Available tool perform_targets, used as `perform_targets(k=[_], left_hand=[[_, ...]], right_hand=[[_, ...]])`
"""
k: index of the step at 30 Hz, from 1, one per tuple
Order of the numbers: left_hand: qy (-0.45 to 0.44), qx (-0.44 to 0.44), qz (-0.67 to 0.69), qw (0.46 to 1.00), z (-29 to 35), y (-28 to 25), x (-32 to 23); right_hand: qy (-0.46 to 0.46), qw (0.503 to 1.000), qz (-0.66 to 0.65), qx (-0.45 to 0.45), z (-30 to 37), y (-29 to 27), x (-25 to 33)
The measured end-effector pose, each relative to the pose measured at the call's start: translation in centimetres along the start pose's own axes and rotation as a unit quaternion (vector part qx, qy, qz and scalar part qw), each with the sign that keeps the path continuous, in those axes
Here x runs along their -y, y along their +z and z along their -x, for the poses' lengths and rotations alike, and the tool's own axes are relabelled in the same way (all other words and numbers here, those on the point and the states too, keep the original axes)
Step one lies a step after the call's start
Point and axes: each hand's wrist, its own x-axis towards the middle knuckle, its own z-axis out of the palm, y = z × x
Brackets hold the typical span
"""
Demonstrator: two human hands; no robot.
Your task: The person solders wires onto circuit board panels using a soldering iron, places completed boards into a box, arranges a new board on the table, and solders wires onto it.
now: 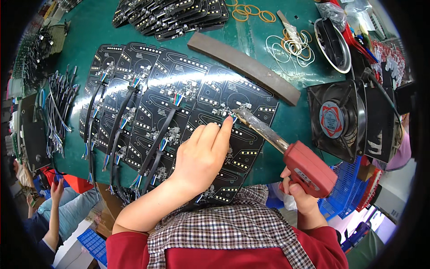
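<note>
Several black circuit boards (239,92) lie overlapped in rows on the bench, with small white parts along their edges. My left hand (199,154) is closed over the rightmost boards, its index fingertip pressed on a bundle of thin coloured wires (231,117) at a white connector area. The rest of that bundle is hidden beneath the hand. My right hand (301,195) grips the handle of a red soldering gun (309,168). The gun's metal tip reaches down to the board right beside my left fingertip. Black-sleeved wire cables (163,127) run across the boards to the left.
A dark bar (244,67) lies behind the boards. At right stand a square black fan (333,119) and an oval metal-rimmed dish (332,45). More boards (172,18) are piled at the back. Loose cables (58,112) lie at left; another person's hand (57,190) shows beyond.
</note>
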Motion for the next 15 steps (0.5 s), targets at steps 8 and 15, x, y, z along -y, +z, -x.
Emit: perform_targets(k=[8,15], left_hand=[[0.009,-0.014,-0.019,1.000,0.2,0.2,0.0],[0.008,-0.017,-0.021,1.000,0.0,0.1,-0.1]], right_hand=[[0.012,0.999,-0.022,-0.021,0.3,0.0,-0.4],[-0.014,0.992,0.128,0.001,0.3,-0.9,-0.5]])
